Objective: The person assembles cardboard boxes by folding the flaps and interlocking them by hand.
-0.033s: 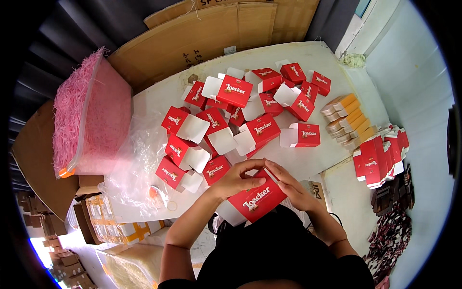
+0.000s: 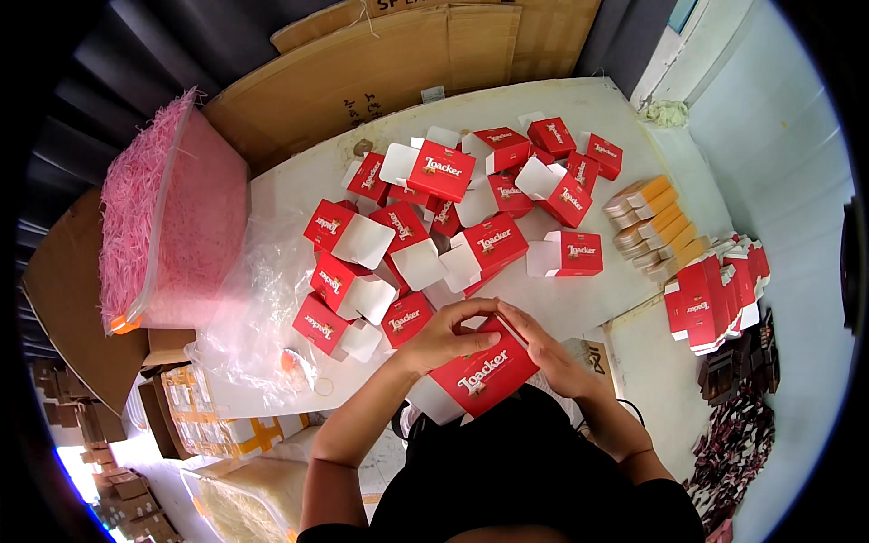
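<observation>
Close to my body, a red and white cardboard box (image 2: 486, 373) is held between both hands, with a white flap sticking out at its lower left. My left hand (image 2: 450, 337) lies over its far left side, thumb on the red face. On the far right edge, my right hand (image 2: 543, 351) presses with its fingers, its fingertips meeting the left hand's. Beyond them, several similar red boxes (image 2: 441, 172) lie scattered over the white table (image 2: 299, 181), many with white flaps standing open.
A clear tub of pink shredded paper (image 2: 201, 226) stands at the left beside crumpled clear plastic (image 2: 262, 317). To the right are stacked orange-and-tan pieces (image 2: 654, 226), flat red cartons (image 2: 706, 303) and a heap of small dark wrapped items (image 2: 735, 443). Cardboard sheets (image 2: 389, 72) line the back.
</observation>
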